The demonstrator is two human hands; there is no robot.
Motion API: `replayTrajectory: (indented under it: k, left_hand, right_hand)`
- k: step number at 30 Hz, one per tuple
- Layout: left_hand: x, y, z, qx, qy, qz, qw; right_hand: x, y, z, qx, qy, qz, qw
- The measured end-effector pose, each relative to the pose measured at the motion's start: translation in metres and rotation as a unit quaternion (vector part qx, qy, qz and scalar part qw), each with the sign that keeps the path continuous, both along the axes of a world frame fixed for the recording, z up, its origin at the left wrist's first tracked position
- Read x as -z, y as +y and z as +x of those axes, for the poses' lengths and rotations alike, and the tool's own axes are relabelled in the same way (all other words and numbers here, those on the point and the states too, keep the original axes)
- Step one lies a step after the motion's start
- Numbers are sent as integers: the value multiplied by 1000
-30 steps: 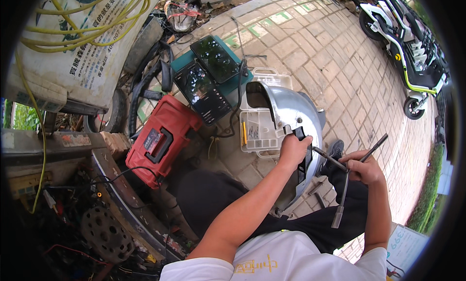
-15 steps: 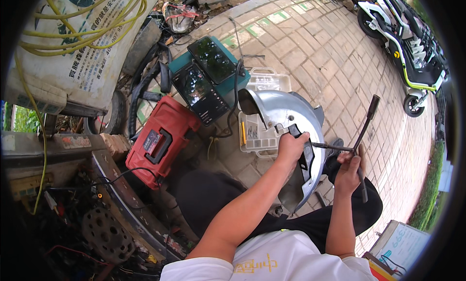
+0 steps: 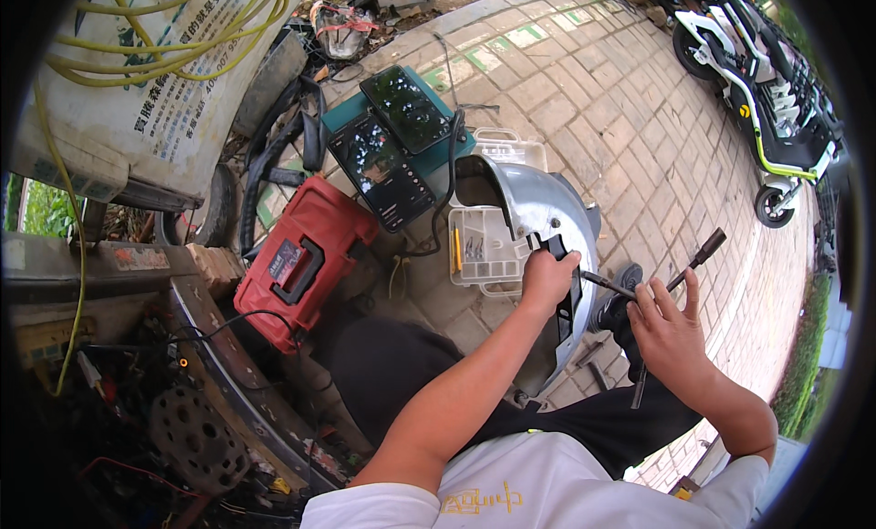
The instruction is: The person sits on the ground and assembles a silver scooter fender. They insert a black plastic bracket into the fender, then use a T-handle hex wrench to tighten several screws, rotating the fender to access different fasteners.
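A curved, glossy silver-grey fender (image 3: 558, 209) stands in front of me, with black parts along its near inner edge. My left hand (image 3: 549, 282) is closed on that edge, thumb on top. A dark Y-shaped socket wrench (image 3: 707, 248) meets the fender's right side with one arm; the socket's end is hidden there. Over the wrench's hub lies my right hand (image 3: 673, 333), its fingers stretched and spread against the arms. A second arm points up and right, while the third hangs down beneath the hand.
Left of the fender are a red toolbox (image 3: 306, 255) and two phones (image 3: 381, 171) on a teal case (image 3: 339, 120). Behind the fender lies a clear compartment box (image 3: 484, 264) with small parts. A loose dark tool (image 3: 598, 376) rests on the paving. A scooter (image 3: 762, 118) stands far right.
My right hand has swung up over the wrench, and its fingers have spread. The wrench has turned and tilted, its hub lower. The fender has shifted slightly; my left hand keeps its grip.
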State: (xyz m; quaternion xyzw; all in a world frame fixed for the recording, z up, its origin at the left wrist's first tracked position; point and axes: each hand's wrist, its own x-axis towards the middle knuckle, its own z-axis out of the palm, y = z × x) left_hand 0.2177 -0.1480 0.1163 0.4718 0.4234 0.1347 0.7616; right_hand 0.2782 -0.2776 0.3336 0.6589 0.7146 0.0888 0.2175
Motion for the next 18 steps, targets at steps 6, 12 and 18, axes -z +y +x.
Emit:
replayTrajectory:
  k: [6, 12, 18]
  left_hand:
    - [-5, 6, -1, 70, 52, 10, 996]
    - [-17, 9, -7, 87, 100, 97, 986]
    - [-24, 17, -8, 89, 129, 110, 982]
  right_hand:
    - [3, 14, 9, 3, 43, -52, 998]
    - [10, 19, 41, 562, 547, -12, 620]
    - [51, -11, 35, 665, 719, 162, 124]
